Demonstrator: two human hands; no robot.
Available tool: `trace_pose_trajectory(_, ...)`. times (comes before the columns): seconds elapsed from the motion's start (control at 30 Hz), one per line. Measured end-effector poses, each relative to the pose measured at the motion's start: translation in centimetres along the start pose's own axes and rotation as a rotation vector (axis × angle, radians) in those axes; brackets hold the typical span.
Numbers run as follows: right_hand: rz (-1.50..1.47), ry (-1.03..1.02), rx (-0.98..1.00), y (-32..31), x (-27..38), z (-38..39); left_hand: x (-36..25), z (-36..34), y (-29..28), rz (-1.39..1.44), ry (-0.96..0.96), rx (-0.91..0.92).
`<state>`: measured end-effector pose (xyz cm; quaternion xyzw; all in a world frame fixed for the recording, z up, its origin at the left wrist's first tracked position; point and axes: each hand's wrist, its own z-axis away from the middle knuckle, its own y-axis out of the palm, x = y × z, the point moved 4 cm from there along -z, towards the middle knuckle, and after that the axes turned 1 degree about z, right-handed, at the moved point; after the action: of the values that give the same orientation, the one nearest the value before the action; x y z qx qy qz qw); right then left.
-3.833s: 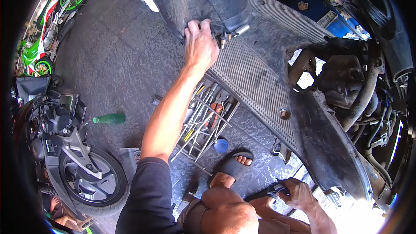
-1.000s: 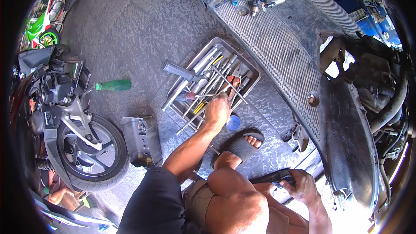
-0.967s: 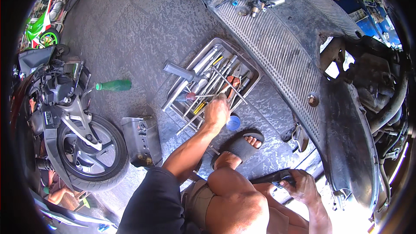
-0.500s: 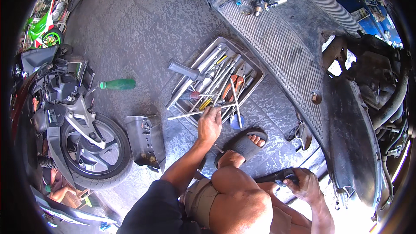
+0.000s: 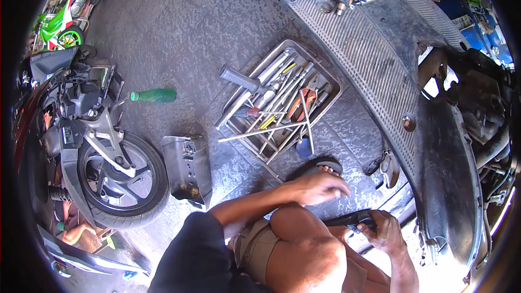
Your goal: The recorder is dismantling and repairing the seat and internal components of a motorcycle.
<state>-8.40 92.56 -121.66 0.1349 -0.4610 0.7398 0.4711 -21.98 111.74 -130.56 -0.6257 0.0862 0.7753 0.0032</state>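
My left hand is over my foot in its dark sandal. Its fingers are partly stretched, a little blurred, and nothing shows between them. Closed fingers of my right hand rest at the end of a long black piece beside my knee; a small shiny bit shows at the fingertips, but what they grip is unclear. Ahead stands a grey tool tray heaped with wrenches, orange-handled pliers and a grey-handled tool. A T-shaped wrench lies across its near side.
A worn scooter floorboard panel runs along the right, with small metal parts on top. Left of the tray are a green bottle, a black plastic box-shaped part and a motorcycle wheel. Behind that wheel, another person's arm shows.
My left hand has left the T-shaped wrench in the tray and moved right and nearer, over my foot. The wrench stays on the tray. My right hand keeps its place.
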Motion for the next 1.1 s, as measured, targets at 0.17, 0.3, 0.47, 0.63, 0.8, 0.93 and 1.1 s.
trace_pose_trajectory(0.17, 0.008, -0.045, -0.027, 0.2, 0.0, 0.1, 4.0, -2.2, 2.6, -0.648, -0.296, 0.063)
trace_pose_trajectory(0.3, 0.001, -0.028, -0.085, -0.3, -0.2, 0.3, 3.8, 0.4, -2.0, -0.5, -0.408, -0.283)
trace_pose_trajectory(0.47, -0.005, -0.043, -0.037, 0.7, -1.3, 0.5, 2.7, 5.0, -6.4, -0.917, -0.164, -0.934)
trace_pose_trajectory(0.63, 0.066, -0.022, -0.022, 0.0, -0.2, 0.2, 4.4, 6.2, -11.1, -1.172, -0.541, -0.881)
trace_pose_trajectory(0.8, 0.035, -0.044, -0.067, 0.0, -0.9, 0.7, 5.1, 5.9, -12.6, -1.336, -0.559, -0.729)
trace_pose_trajectory(0.93, 0.013, -0.041, -0.067, -0.1, -0.8, 0.7, 0.3, 6.7, -12.3, -1.266, -0.575, -0.564)
trace_pose_trajectory(1.1, 0.058, -0.046, -0.029, -0.1, -0.8, 0.6, -6.8, 8.4, -11.7, -1.431, -0.574, -0.332)
